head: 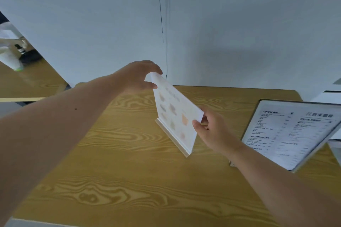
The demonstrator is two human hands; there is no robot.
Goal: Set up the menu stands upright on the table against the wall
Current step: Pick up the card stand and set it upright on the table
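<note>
Fingers: the left hand (137,77) is pinching the far top corner of the menu stand (175,114), thumb under and fingers (156,70) over; the right hand (212,129) is pinching the near top corner, fingers (196,125) closed on the card's edge.
Stand: it is sitting between the two hands, its base strip (171,138) below them, touching or just above the counter (129,153); which, I cannot tell. The card is tilting, not yet upright.
Wall: the wall (239,33) is lying beyond the left fingers, with bare counter between it and the stand.
Second menu: a larger menu (293,132) is leaning to the right of the right fingers, close to that forearm.
Risk, card: both grips are pulling on the card's top corners only, so the card could be bending or sliding out of the base.
Risk, tipping: letting go while it is tilting would probably be dropping it flat.
Risk, neighbour: swinging the right arm outward could be knocking the larger menu over.
Risk, placing: pushing the base skewed toward the wall could be leaving it crooked.
</note>
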